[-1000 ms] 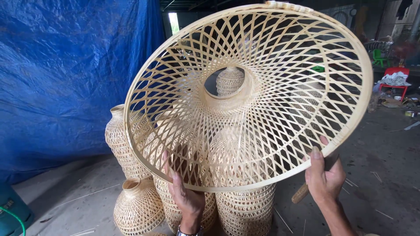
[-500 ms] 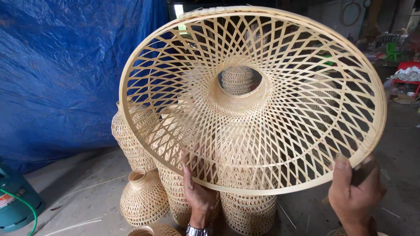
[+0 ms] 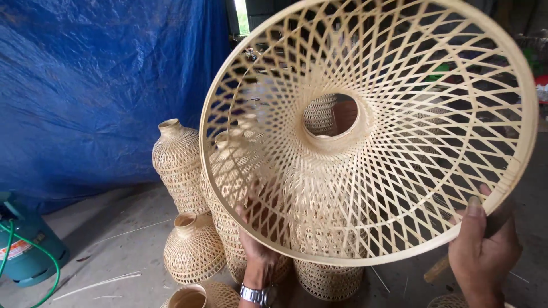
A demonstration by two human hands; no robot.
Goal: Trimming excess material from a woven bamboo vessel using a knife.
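Big woven bamboo lampshade (image 3: 399, 171), cone/funnel shape w/ open lattice, held up in front of the camera, open side facing the viewer, tilted so the wide rim runs from approx 9 o'clock round to 3 o'clock and fills most of the upper right of the view. Round neck opening sits near its centre.

Left hand (image 3: 260, 251) at approx 6 o'clock of the shade, behind the lattice: fingers spread fairly wide and pressed flat against the outer weave, propping it; seen only through the strips. Metal wristwatch (image 3: 257, 295) on that wrist at bottom edge.

Right hand (image 3: 484, 248) at approx 4 o'clock of the rim: thumb laid over the rim's front edge, rest of the fingers curled behind, pinching the rim between them.

Behind/below the shade, on the concrete floor (image 3: 114, 239): cluster of woven bamboo vase-shaped shades (image 3: 178, 165), tall one at 9 o'clock of the held piece, a squat one (image 3: 194, 248) at approx 7 o'clock, more partly hidden behind the lattice. Blue tarp (image 3: 97, 85) hangs across the left bkgd. Teal gas cylinder (image 3: 25, 251) w/ green hose (image 3: 48, 268) at far left, approx 8 o'clock. Loose bamboo strips (image 3: 97, 283) lie on the floor nr it.
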